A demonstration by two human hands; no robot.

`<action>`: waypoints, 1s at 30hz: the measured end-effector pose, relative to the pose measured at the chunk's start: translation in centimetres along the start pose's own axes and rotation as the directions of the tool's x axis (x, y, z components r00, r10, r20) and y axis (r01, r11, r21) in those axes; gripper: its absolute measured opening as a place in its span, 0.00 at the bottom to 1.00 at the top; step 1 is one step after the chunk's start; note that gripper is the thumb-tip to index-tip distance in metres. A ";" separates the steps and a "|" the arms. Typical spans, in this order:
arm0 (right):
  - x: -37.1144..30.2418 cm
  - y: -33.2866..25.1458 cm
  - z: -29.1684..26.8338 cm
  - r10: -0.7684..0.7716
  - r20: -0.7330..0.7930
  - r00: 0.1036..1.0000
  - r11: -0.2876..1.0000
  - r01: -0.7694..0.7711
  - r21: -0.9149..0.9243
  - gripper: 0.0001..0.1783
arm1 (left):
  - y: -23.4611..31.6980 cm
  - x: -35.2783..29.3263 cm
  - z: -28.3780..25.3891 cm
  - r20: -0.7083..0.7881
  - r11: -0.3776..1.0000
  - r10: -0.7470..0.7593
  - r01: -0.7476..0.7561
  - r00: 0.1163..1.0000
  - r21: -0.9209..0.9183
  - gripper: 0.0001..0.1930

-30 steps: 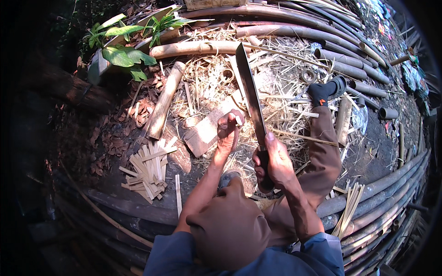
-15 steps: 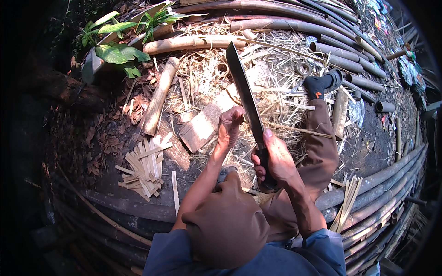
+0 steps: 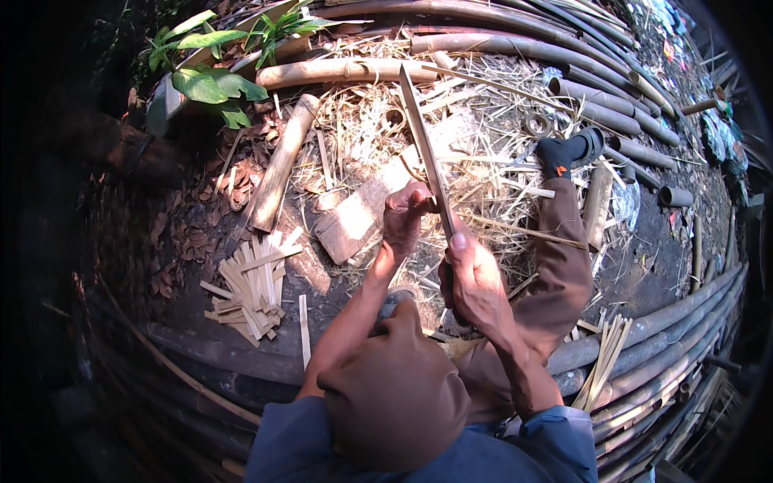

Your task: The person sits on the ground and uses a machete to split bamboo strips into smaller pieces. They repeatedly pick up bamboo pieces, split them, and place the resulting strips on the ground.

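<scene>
My right hand (image 3: 477,278) is wrapped round the dark handle of a machete (image 3: 427,145). Its long blade points away from me and slightly left, with its narrow side turned up to view. Close to the blade's left side, my left hand (image 3: 405,217) is closed, thumb and fingers pinched on a small pale piece, seemingly a bamboo strip (image 3: 432,201) seen nearly end-on. That piece sits against or very near the blade; contact cannot be made out. Below the hands, a wooden board (image 3: 342,233) lies on the ground among shavings.
Cut bamboo strips (image 3: 254,286) lie heaped at the left, and another bundle (image 3: 605,358) rests on bamboo poles (image 3: 644,330) at the right. A bamboo length (image 3: 283,165) lies beyond the left heap. My right leg (image 3: 561,249) stretches forward. More poles (image 3: 515,44) lie at the back.
The machete has rolled in my right hand, so its broad dark face has given way to a narrower, lighter side. My left hand keeps its pinch beside the blade. The view has shifted slightly.
</scene>
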State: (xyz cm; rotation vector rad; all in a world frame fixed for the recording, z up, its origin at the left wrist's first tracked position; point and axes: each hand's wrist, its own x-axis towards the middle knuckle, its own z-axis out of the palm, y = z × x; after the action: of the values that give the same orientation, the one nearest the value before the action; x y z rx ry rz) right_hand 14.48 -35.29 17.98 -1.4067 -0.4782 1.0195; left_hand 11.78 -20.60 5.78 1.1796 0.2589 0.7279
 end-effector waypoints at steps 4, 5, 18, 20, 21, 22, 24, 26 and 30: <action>-1.2 -1.4 0.6 -0.033 0.003 0.999 0.998 0.033 -0.045 0.25 | 1.4 -0.4 -0.5 0.002 0.996 0.000 0.000 1.000 0.085 0.28; -1.0 -0.9 0.9 -0.059 -0.004 0.998 0.994 0.058 -0.096 0.25 | 1.1 -0.9 -0.7 -0.019 0.999 -0.034 0.035 0.999 0.037 0.28; -0.9 0.1 0.2 -0.113 0.008 0.994 0.982 0.113 -0.150 0.26 | 0.1 -1.0 0.5 -0.122 0.968 0.153 -0.173 0.981 -0.179 0.11; -2.0 -2.2 1.1 -0.128 0.067 0.990 0.965 0.140 -0.222 0.26 | 1.3 -1.7 0.5 -0.119 0.945 0.094 -0.126 0.988 -0.300 0.14; -1.0 -0.5 1.5 -0.137 0.019 0.990 0.962 0.138 -0.234 0.26 | -0.1 -1.9 0.2 -0.151 0.966 0.111 -0.142 0.982 -0.216 0.18; 0.7 1.5 1.7 -0.076 0.032 0.997 0.986 0.080 -0.148 0.26 | -3.0 -2.2 -1.3 -0.207 0.983 0.112 -0.139 0.972 -0.122 0.23; 0.7 3.6 -0.1 -0.105 0.011 0.994 0.965 0.104 -0.240 0.25 | -2.3 -1.2 -0.2 -0.181 1.000 0.019 -0.016 0.983 0.018 0.41; 0.3 2.1 0.4 -0.051 0.026 0.998 0.975 0.055 -0.216 0.27 | 0.6 -1.2 0.3 -0.174 0.977 -0.098 0.061 0.980 -0.207 0.47; 1.8 0.5 0.7 0.032 0.080 0.996 0.934 -0.001 -0.358 0.31 | -0.5 -1.7 -1.6 -0.486 0.986 0.163 -0.162 0.859 0.044 0.40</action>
State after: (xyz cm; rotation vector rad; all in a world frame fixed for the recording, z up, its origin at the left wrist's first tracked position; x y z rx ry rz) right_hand 14.75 -33.50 17.05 -1.6963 -0.7451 1.0437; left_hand 9.78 -20.60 4.39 1.0097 0.5877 1.1769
